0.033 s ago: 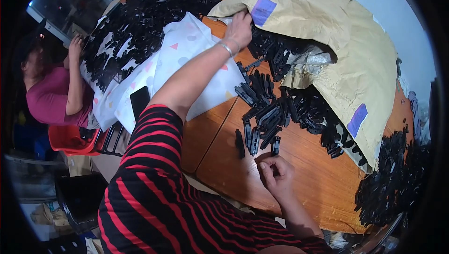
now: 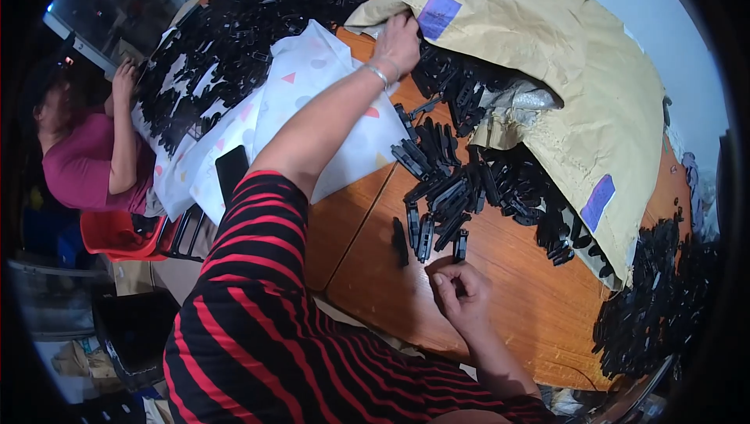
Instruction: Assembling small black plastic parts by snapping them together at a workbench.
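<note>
My left hand (image 2: pixel 398 45) reaches to the far side of the table, its fingers closed at the edge of a brown paper sack (image 2: pixel 508 2) with a purple label; the fingertips are partly hidden. Black plastic parts (image 2: pixel 449 190), slim and clip-like, spill from under the sack onto the wooden table (image 2: pixel 367 291). Close to the table's near edge, my right hand (image 2: pixel 465 291) rests with thumb and fingers curled together. Whatever they may hold is hidden. One small black part (image 2: pixel 460 244) stands just beyond those fingers.
A white patterned sheet (image 2: pixel 312 73) lies under my left arm, with a dark phone-like slab (image 2: pixel 231 172) beside it. More black parts (image 2: pixel 234 33) cover the far left. Another heap (image 2: pixel 644 299) lies at right. A person (image 2: pixel 98 143) in purple sits near a red bin (image 2: pixel 125 233).
My left hand and the sack's edge have shifted very slightly up and to the left. The right hand has stayed in place.
</note>
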### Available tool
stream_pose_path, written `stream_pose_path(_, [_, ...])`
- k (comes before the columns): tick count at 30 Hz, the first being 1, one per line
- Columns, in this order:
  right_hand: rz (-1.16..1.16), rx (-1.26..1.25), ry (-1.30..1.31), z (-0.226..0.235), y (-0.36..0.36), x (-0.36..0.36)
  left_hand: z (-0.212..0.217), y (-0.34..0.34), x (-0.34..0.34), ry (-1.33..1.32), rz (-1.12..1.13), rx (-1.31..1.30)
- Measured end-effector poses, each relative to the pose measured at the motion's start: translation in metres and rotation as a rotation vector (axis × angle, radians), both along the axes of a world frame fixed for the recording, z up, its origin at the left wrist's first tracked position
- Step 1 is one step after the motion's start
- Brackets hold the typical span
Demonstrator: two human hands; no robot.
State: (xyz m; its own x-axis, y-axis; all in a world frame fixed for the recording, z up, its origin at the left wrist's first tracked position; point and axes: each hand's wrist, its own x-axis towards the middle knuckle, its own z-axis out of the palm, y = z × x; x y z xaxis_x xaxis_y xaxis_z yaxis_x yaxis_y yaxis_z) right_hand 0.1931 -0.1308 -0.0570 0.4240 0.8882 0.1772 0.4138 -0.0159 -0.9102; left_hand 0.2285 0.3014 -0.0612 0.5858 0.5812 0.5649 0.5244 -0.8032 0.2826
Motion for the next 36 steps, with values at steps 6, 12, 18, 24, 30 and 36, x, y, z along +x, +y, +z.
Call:
stream_pose_path(6, [-0.006,-0.004,0.002,-0.006,-0.002,0.006,0.023,0.054,0.044,0.395,0.142,-0.318])
stream_pose_path(12, [0.02,0.011,-0.007,-0.007,0.002,0.006,-0.004,0.092,0.056,0.24,0.111,-0.307])
stream_pose_path(18, [0.05,0.044,-0.021,0.004,0.004,-0.009,-0.023,0.084,0.019,-0.108,-0.049,-0.062])
stream_pose_path(24, [-0.048,-0.01,-0.019,-0.003,0.0,-0.001,-0.016,-0.043,0.017,-0.126,-0.37,-0.311])
stream_pose_path(30, [-0.034,0.057,-0.063,-0.004,0.005,0.002,-0.008,-0.054,0.015,-0.026,-0.256,-0.173])
stream_pose_path(36, [0.016,0.038,-0.045,0.002,0.006,0.001,0.025,0.065,0.097,0.464,-0.188,-0.258])
